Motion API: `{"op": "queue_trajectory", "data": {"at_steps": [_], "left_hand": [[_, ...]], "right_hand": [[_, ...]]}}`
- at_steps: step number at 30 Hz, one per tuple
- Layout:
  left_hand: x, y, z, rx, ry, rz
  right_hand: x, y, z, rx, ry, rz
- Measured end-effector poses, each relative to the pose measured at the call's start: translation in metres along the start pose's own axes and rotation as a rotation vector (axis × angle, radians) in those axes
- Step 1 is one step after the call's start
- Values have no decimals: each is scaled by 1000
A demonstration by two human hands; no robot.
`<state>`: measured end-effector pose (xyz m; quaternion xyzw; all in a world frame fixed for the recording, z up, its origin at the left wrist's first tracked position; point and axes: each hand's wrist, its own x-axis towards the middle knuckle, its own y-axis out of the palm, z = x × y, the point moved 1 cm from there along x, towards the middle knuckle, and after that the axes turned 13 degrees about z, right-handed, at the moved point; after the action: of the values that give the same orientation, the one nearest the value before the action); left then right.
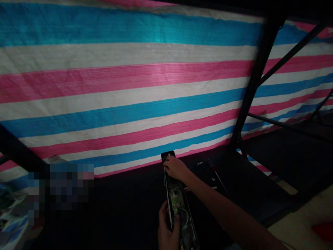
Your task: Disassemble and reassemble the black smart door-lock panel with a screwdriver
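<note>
A long, narrow black device housing [188, 227] lies open-faced, pointing away from me. Inside it show a green circuit board [176, 198] and a loop of pale wire. My left hand [168, 229] is wrapped around the near left side, thumb over the top. Over the far end, my right hand [174, 167] has its fingers drawn together against the housing; what they pinch, if anything, is hidden. To the right lies a screwdriver [211, 164] with a dark and red handle and a long shaft.
Small loose parts, including a pale strip [199, 163] and a small light piece [213, 179], lie on the dark shelf [125, 205]. A striped tarp [130, 80] hangs behind. A black metal post [252, 86] rises at right. Blurred items sit at left.
</note>
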<state>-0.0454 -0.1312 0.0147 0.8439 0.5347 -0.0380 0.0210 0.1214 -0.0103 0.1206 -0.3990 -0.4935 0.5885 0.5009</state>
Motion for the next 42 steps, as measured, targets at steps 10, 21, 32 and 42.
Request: {"op": "queue_trajectory", "data": {"at_steps": [10,21,32,42], "left_hand": [[0,1,-2,-12,-9,-28],[-1,2,-2,-2,4,8],[1,0,9,-2,-6,43],[1,1,8,-34,-16,-4]], "right_hand": [[13,-8,-15,12,-32,86],[6,2,-3,70,52,16],[6,9,-4,111,48,-2],[0,24,-2,153,64,-158]]}}
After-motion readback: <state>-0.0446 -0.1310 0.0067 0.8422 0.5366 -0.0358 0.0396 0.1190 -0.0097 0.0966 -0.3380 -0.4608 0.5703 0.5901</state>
